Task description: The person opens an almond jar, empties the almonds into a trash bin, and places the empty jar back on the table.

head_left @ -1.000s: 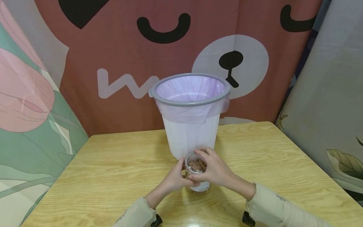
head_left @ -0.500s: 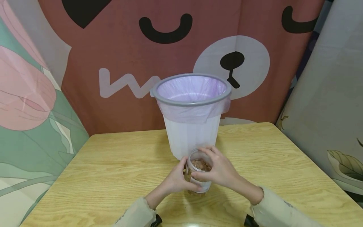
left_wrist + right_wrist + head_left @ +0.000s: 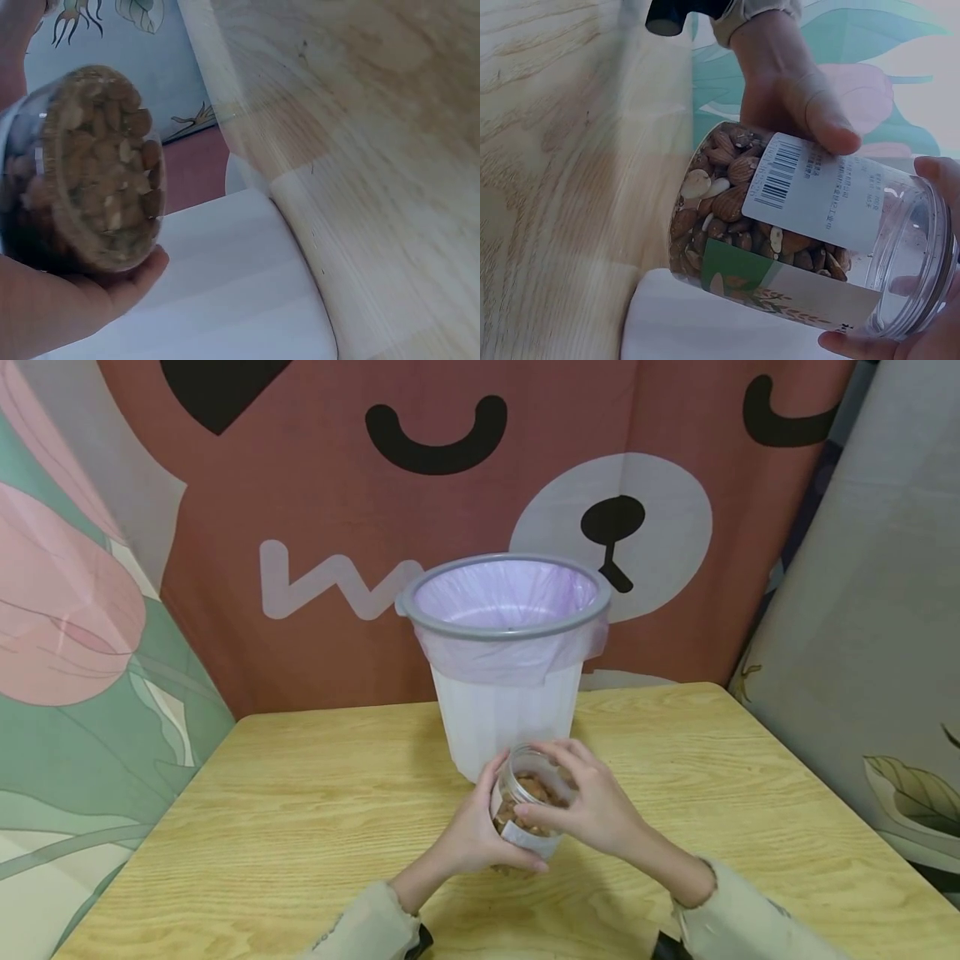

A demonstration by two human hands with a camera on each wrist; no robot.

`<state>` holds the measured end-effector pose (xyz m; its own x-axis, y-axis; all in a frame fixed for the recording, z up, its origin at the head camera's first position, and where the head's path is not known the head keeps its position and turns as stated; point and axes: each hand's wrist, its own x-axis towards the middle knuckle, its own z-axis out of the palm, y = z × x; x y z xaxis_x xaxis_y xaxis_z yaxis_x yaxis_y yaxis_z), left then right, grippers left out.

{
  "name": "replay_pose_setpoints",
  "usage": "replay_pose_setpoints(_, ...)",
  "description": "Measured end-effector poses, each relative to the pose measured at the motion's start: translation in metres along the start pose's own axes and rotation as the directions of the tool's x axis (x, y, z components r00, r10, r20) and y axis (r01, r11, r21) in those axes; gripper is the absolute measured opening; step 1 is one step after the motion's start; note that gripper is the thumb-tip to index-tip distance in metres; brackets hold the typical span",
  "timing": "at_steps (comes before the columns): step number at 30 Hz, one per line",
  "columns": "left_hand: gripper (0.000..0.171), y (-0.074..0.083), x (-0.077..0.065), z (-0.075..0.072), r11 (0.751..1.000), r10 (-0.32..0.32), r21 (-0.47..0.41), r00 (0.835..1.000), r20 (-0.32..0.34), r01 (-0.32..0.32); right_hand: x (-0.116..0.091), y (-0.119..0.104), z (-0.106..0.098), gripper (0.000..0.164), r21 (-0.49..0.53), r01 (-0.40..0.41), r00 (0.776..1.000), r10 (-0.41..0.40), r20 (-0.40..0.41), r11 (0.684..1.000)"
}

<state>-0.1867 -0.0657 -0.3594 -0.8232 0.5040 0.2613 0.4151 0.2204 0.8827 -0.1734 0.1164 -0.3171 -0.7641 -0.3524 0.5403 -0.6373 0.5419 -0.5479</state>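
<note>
In the head view, a clear plastic jar [image 3: 508, 814] of almonds and other nuts hangs tilted over the table in front of the bin. My left hand [image 3: 477, 831] wraps round its body, thumb across the front. My right hand [image 3: 596, 797] grips the jar's clear upper end, thumb and fingers on either side of the rim. The right wrist view shows a white barcode label [image 3: 814, 191] and a green-and-white label on the jar's side. From the left wrist camera, the jar's round base [image 3: 112, 172] faces me, packed with nuts and raised off the tabletop.
A white bin [image 3: 510, 710] with a grey rim and a purple liner bag stands right behind the jar. Under both is a light wooden table [image 3: 322, 793]. Printed cloths [image 3: 337, 652] hang behind and at both sides.
The jar has risen slightly and tilted, so more of its side shows. My right hand has shifted a little to the right at its rim. The bin stays in place.
</note>
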Motion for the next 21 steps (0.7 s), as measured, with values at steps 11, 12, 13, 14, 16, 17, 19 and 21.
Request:
replay_pose_setpoints(11, 0.105, 0.002, 0.002, 0.001, 0.995, 0.098, -0.017, 0.995, 0.007, -0.097, -0.002, -0.005, -0.005, 0.065, 0.06, 0.007, 1.0, -0.007, 0.001, 0.998)
replay_pose_setpoints(12, 0.101, 0.002, 0.002, 0.001, 0.994, 0.112, -0.02, 0.994, 0.01, -0.112, -0.002, -0.006, -0.006, 0.066, 0.063, 0.006, 1.0, -0.006, 0.006, 0.998)
replay_pose_setpoints(13, 0.097, 0.002, 0.002, 0.001, 0.991, 0.13, -0.022, 0.991, 0.016, -0.13, -0.002, -0.006, -0.006, 0.066, 0.064, 0.003, 1.0, -0.004, 0.015, 0.998)
replay_pose_setpoints(14, 0.094, 0.002, 0.002, 0.0, 0.99, 0.138, -0.022, 0.99, 0.02, -0.137, -0.002, -0.006, -0.007, 0.067, 0.063, -0.001, 1.0, 0.0, 0.028, 0.998)
replay_pose_setpoints(16, 0.093, 0.003, 0.002, -0.001, 0.99, 0.138, -0.001, 0.99, 0.022, -0.138, -0.003, -0.006, -0.008, 0.069, 0.058, -0.015, 0.998, 0.011, 0.06, 0.998)
replay_pose_setpoints(17, 0.093, 0.004, 0.002, -0.001, 0.991, 0.133, 0.015, 0.991, 0.02, -0.133, -0.003, -0.006, -0.009, 0.069, 0.054, -0.022, 0.997, 0.018, 0.078, 0.998)
replay_pose_setpoints(19, 0.093, 0.007, 0.001, -0.002, 0.992, 0.117, 0.047, 0.993, 0.014, -0.117, -0.003, -0.007, -0.01, 0.071, 0.031, -0.033, 0.994, 0.029, 0.109, 0.999)
replay_pose_setpoints(21, 0.091, 0.017, -0.001, -0.002, 0.991, 0.119, 0.069, 0.993, 0.004, -0.119, -0.003, -0.008, -0.012, 0.073, -0.009, -0.037, 0.991, 0.038, 0.127, 0.999)
